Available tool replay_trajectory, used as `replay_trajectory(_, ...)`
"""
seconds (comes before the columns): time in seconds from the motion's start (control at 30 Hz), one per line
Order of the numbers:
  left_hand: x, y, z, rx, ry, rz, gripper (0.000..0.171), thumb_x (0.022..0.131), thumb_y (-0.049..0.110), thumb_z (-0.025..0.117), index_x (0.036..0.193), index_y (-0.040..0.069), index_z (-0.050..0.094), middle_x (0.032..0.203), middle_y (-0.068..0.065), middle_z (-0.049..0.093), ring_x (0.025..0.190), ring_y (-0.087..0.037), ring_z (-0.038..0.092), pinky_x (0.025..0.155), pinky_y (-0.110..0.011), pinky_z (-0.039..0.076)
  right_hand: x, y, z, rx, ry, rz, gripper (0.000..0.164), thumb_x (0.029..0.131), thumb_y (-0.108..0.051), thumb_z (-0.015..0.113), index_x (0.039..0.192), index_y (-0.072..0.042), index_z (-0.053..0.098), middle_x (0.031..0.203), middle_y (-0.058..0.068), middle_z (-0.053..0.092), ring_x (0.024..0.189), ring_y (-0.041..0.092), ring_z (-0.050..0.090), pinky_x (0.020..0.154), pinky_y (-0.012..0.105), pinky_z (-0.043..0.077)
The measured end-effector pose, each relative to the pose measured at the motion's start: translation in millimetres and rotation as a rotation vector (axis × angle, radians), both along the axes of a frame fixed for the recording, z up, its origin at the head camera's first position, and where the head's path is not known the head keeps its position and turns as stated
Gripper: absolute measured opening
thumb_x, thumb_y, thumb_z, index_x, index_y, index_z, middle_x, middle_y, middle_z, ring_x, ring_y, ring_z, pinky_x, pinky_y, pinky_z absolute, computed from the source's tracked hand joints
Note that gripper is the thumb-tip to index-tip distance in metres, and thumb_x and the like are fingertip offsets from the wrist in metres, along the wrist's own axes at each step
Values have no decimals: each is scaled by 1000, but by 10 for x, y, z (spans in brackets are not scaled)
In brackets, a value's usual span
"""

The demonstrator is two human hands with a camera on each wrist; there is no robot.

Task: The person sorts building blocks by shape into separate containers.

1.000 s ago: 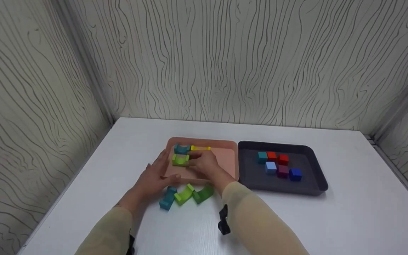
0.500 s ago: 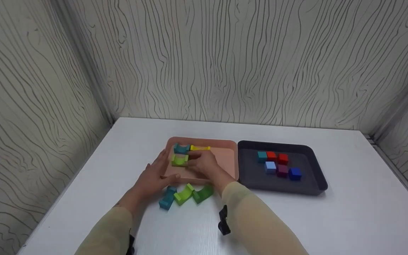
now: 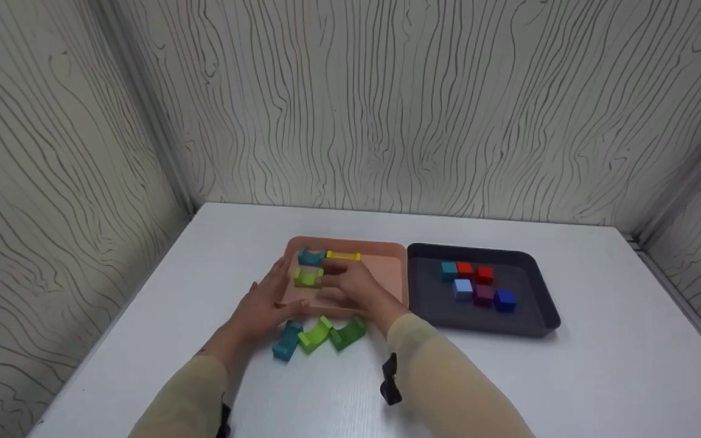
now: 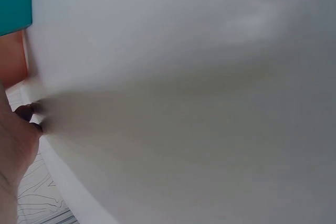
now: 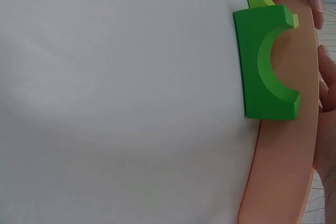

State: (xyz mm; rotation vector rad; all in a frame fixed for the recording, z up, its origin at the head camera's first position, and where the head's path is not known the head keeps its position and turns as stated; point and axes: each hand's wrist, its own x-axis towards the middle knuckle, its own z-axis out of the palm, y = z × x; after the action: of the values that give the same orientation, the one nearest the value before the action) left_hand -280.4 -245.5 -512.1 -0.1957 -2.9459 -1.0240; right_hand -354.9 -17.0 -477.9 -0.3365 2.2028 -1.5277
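In the head view my left hand (image 3: 259, 307) rests along the left side of the pink tray (image 3: 390, 264). Its fingers lie fairly straight on the side wall, and its thumb is at the front rim. My right hand (image 3: 353, 283) reaches into the tray, pinching the right end of a lime green arch block (image 3: 305, 279); part of the grip is hidden. Behind that block stand a teal arch block (image 3: 311, 258) and a yellow block (image 3: 343, 256), side by side. The right wrist view shows the right hand (image 5: 328, 85) partly behind the tray's front wall (image 5: 281, 171).
On the white table (image 3: 302, 401), before the tray, lie a teal arch block (image 3: 288, 342), a lime green one (image 3: 316, 334) and a dark green one (image 3: 348, 334). Directly right of the pink tray, a dark tray (image 3: 478, 322) holds several coloured cubes (image 3: 483, 295).
The lime green block in the tray has shifted very slightly left and toward the front with my right fingertips. My left hand stays where it was.
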Motion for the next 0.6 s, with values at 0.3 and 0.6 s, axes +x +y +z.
replay_trajectory(0.3, -19, 8, -17, -4, -12, 9, 101, 98, 71, 59, 172, 30, 5, 178, 7, 8, 163, -28, 12, 128, -63, 5, 138, 74, 197, -83, 2, 80, 68, 101, -44, 73, 161, -22, 49, 164, 3, 46, 147, 26, 41, 122, 50, 35)
replay_trajectory(0.6, -27, 25, -16, -31, -21, 29, 104, 96, 72, 60, 172, 30, 4, 178, 4, 8, 163, -33, 12, 127, -65, 5, 141, 295, 365, -201, 68, 154, 62, 98, -42, 77, 155, -32, 56, 161, -1, 48, 149, 26, 39, 122, 56, 35)
